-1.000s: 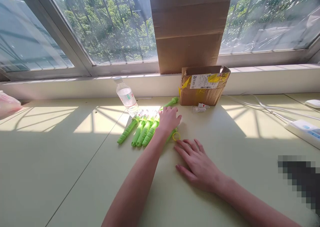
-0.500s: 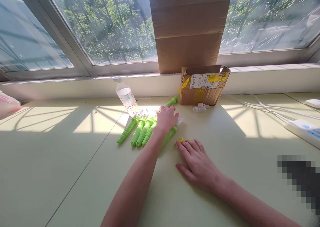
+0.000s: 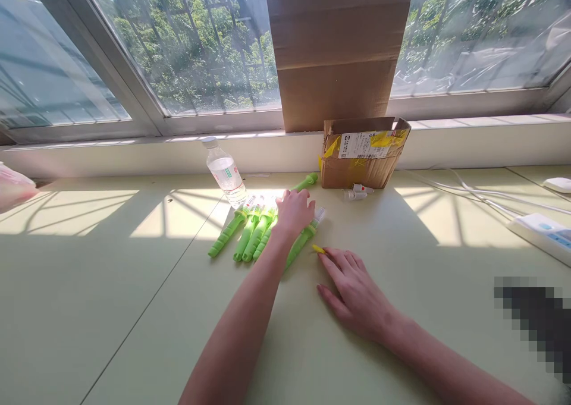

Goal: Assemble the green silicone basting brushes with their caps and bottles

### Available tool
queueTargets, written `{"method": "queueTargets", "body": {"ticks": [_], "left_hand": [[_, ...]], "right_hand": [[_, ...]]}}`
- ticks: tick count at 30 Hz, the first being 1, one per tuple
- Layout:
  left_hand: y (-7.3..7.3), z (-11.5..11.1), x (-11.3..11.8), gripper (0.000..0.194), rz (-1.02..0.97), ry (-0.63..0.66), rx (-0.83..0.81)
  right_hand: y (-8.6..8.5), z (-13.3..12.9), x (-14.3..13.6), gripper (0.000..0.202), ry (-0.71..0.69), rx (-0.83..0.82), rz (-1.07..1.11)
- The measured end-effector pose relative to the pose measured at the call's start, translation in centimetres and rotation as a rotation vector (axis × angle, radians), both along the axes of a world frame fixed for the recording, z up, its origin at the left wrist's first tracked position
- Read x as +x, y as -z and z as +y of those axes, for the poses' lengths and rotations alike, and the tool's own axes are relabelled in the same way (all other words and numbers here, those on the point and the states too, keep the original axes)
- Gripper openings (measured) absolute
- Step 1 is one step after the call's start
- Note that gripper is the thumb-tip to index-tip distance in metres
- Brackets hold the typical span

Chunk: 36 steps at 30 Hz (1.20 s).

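Note:
Several green plastic sticks [image 3: 225,234] with clear tips lie side by side on the pale table. My left hand [image 3: 294,212] is over the right part of this group, its fingers curled down and their tips hidden; what they grip cannot be made out. Just beyond those fingers, the end of another green stick [image 3: 307,181] points up to the right. A separate green stick [image 3: 301,243] lies slanted by the left wrist. My right hand [image 3: 350,289] rests flat with its fingers extended, the index fingertip beside a small yellow piece [image 3: 318,249].
A water bottle [image 3: 226,176] stands behind the sticks. At the back is an open cardboard box [image 3: 360,170], with two small clear caps [image 3: 355,195] before it. White cables and a power strip [image 3: 546,235] lie at the right. A pinkish bag [image 3: 15,188] is far left.
My left hand has shifted slightly left. My right hand has moved a little to the right, and the yellow piece has turned and moved slightly from its fingertip.

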<state>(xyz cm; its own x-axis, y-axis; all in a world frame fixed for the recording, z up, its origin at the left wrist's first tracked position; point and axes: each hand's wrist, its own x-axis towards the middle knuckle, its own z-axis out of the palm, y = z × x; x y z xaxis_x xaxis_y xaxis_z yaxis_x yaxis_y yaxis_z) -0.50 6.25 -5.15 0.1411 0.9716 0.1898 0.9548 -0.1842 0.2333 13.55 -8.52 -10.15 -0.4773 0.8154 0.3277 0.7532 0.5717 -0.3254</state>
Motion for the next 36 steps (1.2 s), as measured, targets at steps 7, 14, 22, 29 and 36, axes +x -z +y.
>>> {"method": "queueTargets", "body": {"ticks": [7, 14, 22, 29, 36], "left_hand": [[-0.1, 0.3, -0.7, 0.032, 0.018, -0.047, -0.011], [-0.6, 0.9, -1.1, 0.034, 0.020, -0.070, -0.053], [-1.0, 2.6, -0.9, 0.039, 0.112, -0.078, -0.137], [-0.8, 4.9, -1.2, 0.038, 0.098, -0.036, -0.233], [0.3, 7.0, -1.3, 0.027, 0.012, 0.008, -0.213]], "right_hand": [[0.0, 0.0, 0.0, 0.037, -0.002, -0.022, 0.008], [-0.3, 0.0, -0.2, 0.035, -0.005, -0.035, 0.012], [-0.6, -0.1, -0.3, 0.031, -0.004, -0.059, -0.001], [-0.6, -0.1, -0.3, 0.029, 0.007, -0.055, -0.004], [-0.8, -0.1, -0.4, 0.029, 0.001, -0.063, 0.004]]}}
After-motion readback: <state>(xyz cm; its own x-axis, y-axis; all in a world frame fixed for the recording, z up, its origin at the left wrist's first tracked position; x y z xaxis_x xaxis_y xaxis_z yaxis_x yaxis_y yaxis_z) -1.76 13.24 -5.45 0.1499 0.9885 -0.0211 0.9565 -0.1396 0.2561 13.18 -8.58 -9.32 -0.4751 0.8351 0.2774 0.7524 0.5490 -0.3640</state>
